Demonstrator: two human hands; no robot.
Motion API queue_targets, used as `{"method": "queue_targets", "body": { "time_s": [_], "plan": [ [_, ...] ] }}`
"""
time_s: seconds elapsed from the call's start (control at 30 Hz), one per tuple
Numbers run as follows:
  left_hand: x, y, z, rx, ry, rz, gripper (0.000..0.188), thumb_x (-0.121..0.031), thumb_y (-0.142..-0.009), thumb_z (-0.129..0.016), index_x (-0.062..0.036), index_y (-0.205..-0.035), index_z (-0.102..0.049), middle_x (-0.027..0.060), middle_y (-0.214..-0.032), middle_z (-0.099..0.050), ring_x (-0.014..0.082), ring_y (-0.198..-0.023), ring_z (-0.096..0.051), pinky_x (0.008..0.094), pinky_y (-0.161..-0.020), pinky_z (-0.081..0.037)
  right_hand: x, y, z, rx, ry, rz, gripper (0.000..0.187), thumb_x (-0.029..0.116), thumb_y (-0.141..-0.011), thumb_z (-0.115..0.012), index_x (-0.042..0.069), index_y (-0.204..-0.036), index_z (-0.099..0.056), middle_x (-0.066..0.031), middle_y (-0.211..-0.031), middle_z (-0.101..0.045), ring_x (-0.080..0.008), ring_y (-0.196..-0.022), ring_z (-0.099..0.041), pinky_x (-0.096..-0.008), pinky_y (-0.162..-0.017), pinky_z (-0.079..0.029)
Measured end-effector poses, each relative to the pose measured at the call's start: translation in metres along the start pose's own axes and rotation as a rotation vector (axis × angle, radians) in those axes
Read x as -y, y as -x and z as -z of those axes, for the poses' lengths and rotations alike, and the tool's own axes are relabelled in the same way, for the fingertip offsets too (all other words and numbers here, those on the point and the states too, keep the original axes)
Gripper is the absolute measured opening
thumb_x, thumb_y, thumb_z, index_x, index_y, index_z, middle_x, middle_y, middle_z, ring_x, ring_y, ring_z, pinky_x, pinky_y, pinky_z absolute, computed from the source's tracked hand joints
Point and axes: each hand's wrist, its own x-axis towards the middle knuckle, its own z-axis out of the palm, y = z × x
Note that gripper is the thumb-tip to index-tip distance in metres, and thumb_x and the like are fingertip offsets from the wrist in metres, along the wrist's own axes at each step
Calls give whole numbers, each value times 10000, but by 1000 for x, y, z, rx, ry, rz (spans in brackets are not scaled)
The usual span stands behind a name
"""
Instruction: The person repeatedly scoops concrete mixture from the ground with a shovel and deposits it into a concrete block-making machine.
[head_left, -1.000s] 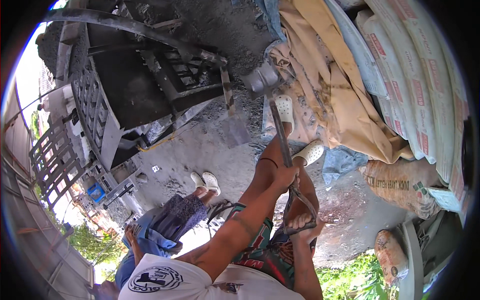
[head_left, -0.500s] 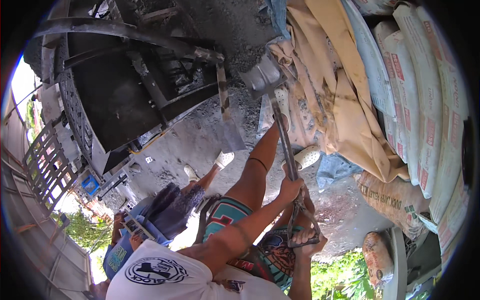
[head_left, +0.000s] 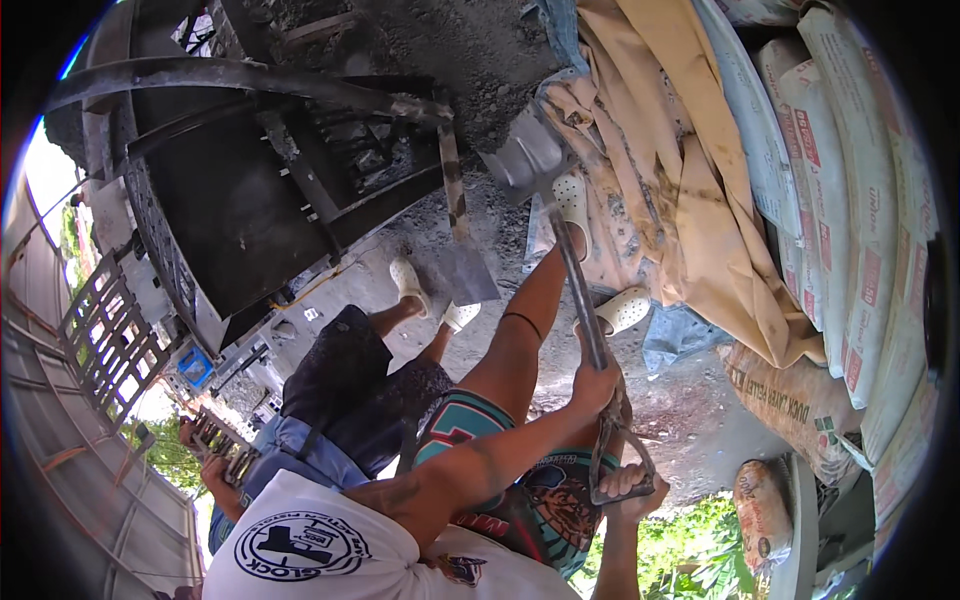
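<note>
A shovel lies slantwise across the view, its metal blade [head_left: 531,152] at the top and its long shaft [head_left: 580,280] running down toward me. My left hand [head_left: 597,388] is closed around the lower shaft, just above the split of the handle. Lower down, my right hand [head_left: 634,490] grips the D-shaped handle [head_left: 610,450], fingers wrapped over its crossbar. The blade appears empty and hovers or rests beside my clog-clad foot [head_left: 571,205]; I cannot tell if it touches the ground.
A dark metal frame with a black panel [head_left: 235,210] stands at left. Tan sheeting [head_left: 690,220] spreads at right beside stacked bags [head_left: 855,230]. A filled sack [head_left: 790,405] sits below. Another person in dark shorts [head_left: 345,390] stands close at my left, holding a slatted object [head_left: 222,445].
The other person's legs have shifted, one foot now farther forward near the frame. The scene has moved slightly in view. Both my hands keep their hold on the shovel.
</note>
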Motion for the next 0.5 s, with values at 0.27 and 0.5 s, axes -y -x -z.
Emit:
{"method": "queue_targets", "body": {
  "time_s": [0.27,0.5],
  "plan": [
    [-106,-59,4,-19,-93,19,285,-182,-804,-543,33,-617,-553,110,-451,-508,211,-349,-513,350,-362,-399,-34,-95,-19,285,-107,-63,472,477,-863,-349,62,-751,-545,-99,-579,-498,-262,-492,-475,-438,-510,-426],
    [-108,-20,4,-37,-117,-15,254,-163,-804,-562,44,-658,-543,109,-484,-514,208,-355,-509,346,-350,-382,-34,-76,-13,480,-166,-93,453,449,-845,-373,39,-759,-546,-93,-600,-494,-280,-508,-487,-448,-537,-441]
  ]
}}
